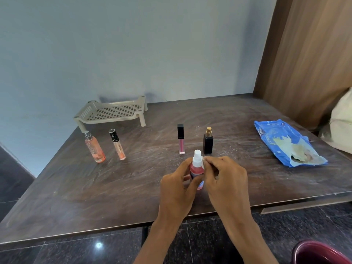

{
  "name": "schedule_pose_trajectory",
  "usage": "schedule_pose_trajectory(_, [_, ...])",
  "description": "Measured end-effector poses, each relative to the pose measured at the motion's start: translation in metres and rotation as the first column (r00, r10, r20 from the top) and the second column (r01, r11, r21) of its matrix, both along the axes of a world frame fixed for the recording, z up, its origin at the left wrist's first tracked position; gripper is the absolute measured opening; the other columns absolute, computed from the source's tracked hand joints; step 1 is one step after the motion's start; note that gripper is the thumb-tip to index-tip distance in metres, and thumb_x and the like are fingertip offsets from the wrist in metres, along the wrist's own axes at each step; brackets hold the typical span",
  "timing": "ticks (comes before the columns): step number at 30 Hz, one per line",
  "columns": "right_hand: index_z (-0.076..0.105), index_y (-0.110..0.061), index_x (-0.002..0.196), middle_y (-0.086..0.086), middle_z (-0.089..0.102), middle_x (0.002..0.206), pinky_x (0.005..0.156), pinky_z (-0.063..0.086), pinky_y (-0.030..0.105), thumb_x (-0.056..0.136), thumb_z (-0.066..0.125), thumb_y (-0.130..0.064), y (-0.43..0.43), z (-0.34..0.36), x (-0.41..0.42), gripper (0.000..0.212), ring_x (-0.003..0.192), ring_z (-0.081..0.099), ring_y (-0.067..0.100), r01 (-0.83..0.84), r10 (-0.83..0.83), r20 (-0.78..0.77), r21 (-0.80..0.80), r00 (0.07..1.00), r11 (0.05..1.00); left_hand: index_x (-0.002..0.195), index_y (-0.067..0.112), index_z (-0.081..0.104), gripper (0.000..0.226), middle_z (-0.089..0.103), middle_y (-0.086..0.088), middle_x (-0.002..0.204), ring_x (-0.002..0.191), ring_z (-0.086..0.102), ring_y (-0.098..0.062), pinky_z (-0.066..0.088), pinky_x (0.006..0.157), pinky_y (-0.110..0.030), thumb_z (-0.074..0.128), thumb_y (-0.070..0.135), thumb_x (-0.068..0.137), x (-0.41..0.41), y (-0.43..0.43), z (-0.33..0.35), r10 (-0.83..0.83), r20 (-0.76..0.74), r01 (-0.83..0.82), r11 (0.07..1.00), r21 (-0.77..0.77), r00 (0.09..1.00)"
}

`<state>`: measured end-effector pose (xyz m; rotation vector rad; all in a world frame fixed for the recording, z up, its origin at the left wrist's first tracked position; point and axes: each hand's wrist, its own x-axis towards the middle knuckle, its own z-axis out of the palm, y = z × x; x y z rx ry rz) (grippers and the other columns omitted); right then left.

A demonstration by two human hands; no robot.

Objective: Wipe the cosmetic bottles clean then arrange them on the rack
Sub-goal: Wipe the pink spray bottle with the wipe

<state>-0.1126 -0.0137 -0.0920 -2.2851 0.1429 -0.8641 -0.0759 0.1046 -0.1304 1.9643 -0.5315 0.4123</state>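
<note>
Both forearms are bare from the lower frame edge up to the wrists, with no sleeve in view. The left hand [177, 187] and the right hand [226, 180] wear no gloves, rings, watch or bracelet. Fingernails look short and unpainted.

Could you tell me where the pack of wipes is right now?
The pack of wipes lies on the table's far right side, right of the black bottle.

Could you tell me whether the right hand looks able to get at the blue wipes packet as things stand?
Probably yes, once freed: the right hand is busy on the red spray bottle with the left hand, but bare table lies between it and the wipes packet.
</note>
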Motion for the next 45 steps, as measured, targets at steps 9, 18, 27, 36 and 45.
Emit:
schedule_pose_trajectory(9, [0.074, -0.016, 0.102, -0.006, 0.066, 0.085, 0.062, 0.042, 0.002, 0.090, 0.068, -0.018, 0.005, -0.004, -0.010, 0.014, 0.067, 0.058, 0.003, -0.005, 0.005, 0.047, 0.006, 0.999, 1.000, 0.134, 0.023, 0.061, 0.059, 0.071, 0.017, 0.114, 0.103, 0.068, 0.003, 0.056, 0.086, -0.014, 0.068, 0.048, 0.081, 0.000, 0.001, -0.003, 0.017, 0.008, -0.017, 0.998, -0.056, 1.000])
schedule_pose_trajectory(18, [0.070, -0.021, 0.100, -0.014, 0.065, 0.090, 0.071, 0.043, 0.003, 0.092, 0.065, -0.024, -0.001, -0.006, -0.009, 0.010, 0.091, 0.057, -0.009, -0.045, 0.036, 0.051, 0.190, 0.998, 0.981, 0.129, 0.043, 0.048, 0.053, 0.063, 0.028, 0.113, 0.092, 0.060, 0.020, 0.051, 0.084, -0.007, 0.062, 0.063, 0.081, -0.001, 0.000, 0.006, 0.007, 0.008, -0.008, 1.000, 0.024, 1.000])
schedule_pose_trajectory(27, [0.068, -0.024, 0.101, -0.018, 0.067, 0.089, 0.072, 0.052, 0.018, 0.095, 0.060, -0.028, 0.002, -0.005, 0.000, 0.011, 0.084, 0.063, -0.003, -0.051, 0.043, 0.041, 0.206, 0.998, 0.977, 0.139, 0.024, 0.053, 0.044, 0.069, 0.013, 0.121, 0.110, 0.066, 0.002, 0.052, 0.092, -0.015, 0.056, 0.035, 0.096, 0.003, 0.010, 0.008, -0.212, -0.187, 0.212, 0.977, -0.023, 0.959])
schedule_pose_trajectory(36, [0.069, -0.015, 0.103, -0.009, 0.064, 0.095, 0.076, 0.039, 0.001, 0.091, 0.064, -0.016, 0.020, -0.019, -0.015, 0.014, 0.086, 0.060, 0.005, 0.074, -0.088, 0.124, 0.112, 0.988, 0.991, 0.125, 0.033, 0.058, 0.052, 0.069, 0.023, 0.103, 0.089, 0.071, 0.003, 0.058, 0.074, -0.014, 0.061, 0.058, 0.080, -0.004, 0.001, 0.005, -0.032, -0.042, 0.029, 0.998, -0.055, 0.999])
schedule_pose_trajectory(45, [0.068, -0.022, 0.102, -0.011, 0.064, 0.091, 0.068, 0.035, 0.009, 0.095, 0.059, -0.028, 0.010, -0.012, -0.002, 0.013, 0.084, 0.057, 0.009, 0.085, -0.086, 0.035, 0.030, 0.996, 0.996, 0.130, 0.021, 0.063, 0.070, 0.076, 0.007, 0.106, 0.088, 0.072, -0.003, 0.053, 0.072, -0.004, 0.054, 0.068, 0.079, -0.004, -0.001, 0.007, 0.051, 0.015, -0.051, 0.999, 0.005, 0.999])
